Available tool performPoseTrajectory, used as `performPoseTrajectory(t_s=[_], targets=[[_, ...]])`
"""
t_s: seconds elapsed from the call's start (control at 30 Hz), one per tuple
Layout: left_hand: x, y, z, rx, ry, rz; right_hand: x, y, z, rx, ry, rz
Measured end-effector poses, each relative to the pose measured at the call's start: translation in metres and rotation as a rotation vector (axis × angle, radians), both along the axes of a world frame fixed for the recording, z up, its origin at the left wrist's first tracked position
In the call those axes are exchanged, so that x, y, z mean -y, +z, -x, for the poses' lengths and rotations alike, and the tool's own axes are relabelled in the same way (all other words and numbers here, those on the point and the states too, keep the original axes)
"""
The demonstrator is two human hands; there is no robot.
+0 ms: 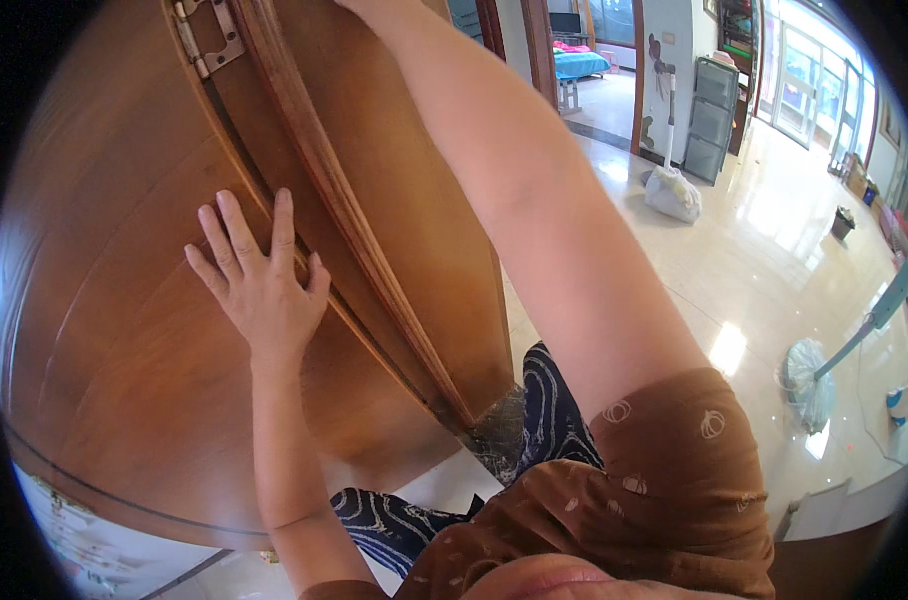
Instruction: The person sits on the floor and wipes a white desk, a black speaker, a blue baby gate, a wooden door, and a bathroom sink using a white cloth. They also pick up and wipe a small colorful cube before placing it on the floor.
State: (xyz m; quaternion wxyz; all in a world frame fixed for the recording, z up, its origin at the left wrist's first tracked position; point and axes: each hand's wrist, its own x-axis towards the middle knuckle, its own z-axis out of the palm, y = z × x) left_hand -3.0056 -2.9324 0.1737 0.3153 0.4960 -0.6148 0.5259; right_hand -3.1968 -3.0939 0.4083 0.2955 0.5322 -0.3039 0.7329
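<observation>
My left hand [262,281] rests with spread fingers on the edge and face of a brown wooden door [146,322] at the left. A metal hinge [207,37] joins the door to the wooden door frame [326,172] near the top. My right arm reaches up past the frame, and most of my right hand is cut off by the top edge of the picture. What that hand touches cannot be seen.
A dark stone threshold [499,435] lies below the frame. On the tiled floor at the right are a white plastic bag [673,196], a grey drawer unit [710,120], a fan wrapped in plastic [808,382] and a potted plant [842,223].
</observation>
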Motion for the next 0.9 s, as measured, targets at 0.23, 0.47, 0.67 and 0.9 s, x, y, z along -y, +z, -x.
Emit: performPoseTrajectory(t_s=[0.23, 0.47, 0.67, 0.9], targets=[[-0.005, 0.0, 0.01, 0.023, 0.029, 0.015, -0.006, -0.161, 0.026, -0.141, 0.036, 0.037], [0.008, -0.01, 0.018, -0.027, 0.029, 0.065, 0.002, -0.421, 0.042, -0.663, 0.177, -0.255], [0.002, -0.01, 0.014, -0.024, 0.093, 0.068, -0.008, -0.425, 0.076, -1.191, 0.14, -0.241], [0.004, -0.018, 0.021, -0.071, 0.15, 0.086, -0.001, -0.239, 0.092, -0.542, 0.219, -0.065]])
